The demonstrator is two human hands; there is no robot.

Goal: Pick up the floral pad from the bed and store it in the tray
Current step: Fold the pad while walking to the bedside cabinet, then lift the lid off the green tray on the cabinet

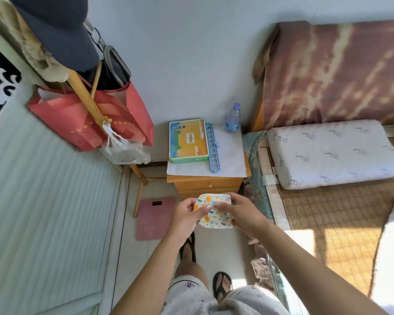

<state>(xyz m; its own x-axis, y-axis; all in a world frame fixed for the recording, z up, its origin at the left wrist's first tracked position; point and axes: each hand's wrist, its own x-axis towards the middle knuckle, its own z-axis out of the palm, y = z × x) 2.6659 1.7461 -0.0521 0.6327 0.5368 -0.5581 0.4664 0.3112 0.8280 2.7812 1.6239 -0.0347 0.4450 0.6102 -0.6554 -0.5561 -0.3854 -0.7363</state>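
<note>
The floral pad (216, 218) is a small white cloth piece printed with orange flowers and green leaves. I hold it in the air in front of the wooden nightstand (205, 186), over the floor. My left hand (185, 214) grips its left edge and my right hand (241, 213) grips its right side, fingers over the top. A green-rimmed tray (188, 158) with a colourful picture surface lies on the nightstand's top, beyond the pad. The bed (328, 214) with its woven mat is to my right.
On the nightstand are a blue slotted plastic hanger strip (212, 148) and a water bottle (233, 119). A white pillow (332, 153) lies on the bed. A pink scale (154, 218) rests on the floor. A coat rack with a red bag (82, 119) stands at left.
</note>
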